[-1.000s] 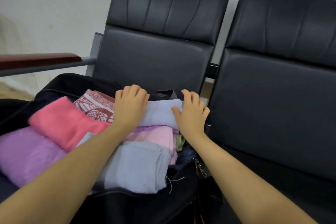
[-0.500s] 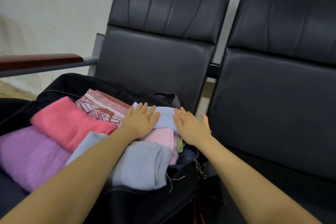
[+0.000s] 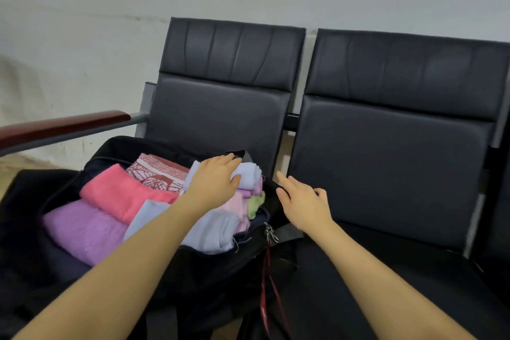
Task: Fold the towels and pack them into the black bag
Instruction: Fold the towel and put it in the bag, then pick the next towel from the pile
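Looking down, you have two black padded chairs (image 3: 386, 146) ahead of you, set side by side against a pale wall (image 3: 82, 22), with a dark red armrest (image 3: 60, 125) running off to your left. The black bag (image 3: 193, 270) sits open on the left chair's seat, and it is packed with folded towels right up to its rim.

Along the bag's left side lie the purple towel (image 3: 82, 229) nearest you, then the coral pink towel (image 3: 121, 190) behind it, then a red-and-white patterned towel (image 3: 157, 171) at the back. Along the right side a light blue towel (image 3: 212, 232) lies closest to you, with a pale pink towel (image 3: 237, 207) and a small green towel (image 3: 255, 204) wedged just beyond it (only their edges show), and a lavender towel (image 3: 249, 174) sits on top at the far end.

Your left hand (image 3: 214, 182) rests flat on that lavender towel, fingers straight and pressing down, thumb laid along its near side. Your right hand (image 3: 302, 201) hovers just beside the bag's right edge, over the gap between the two seats, fingers spread loosely and holding nothing.

A metal clip (image 3: 269, 232) hangs at the bag's right rim, and a thin red strap (image 3: 265, 284) drops from it down the bag's side.
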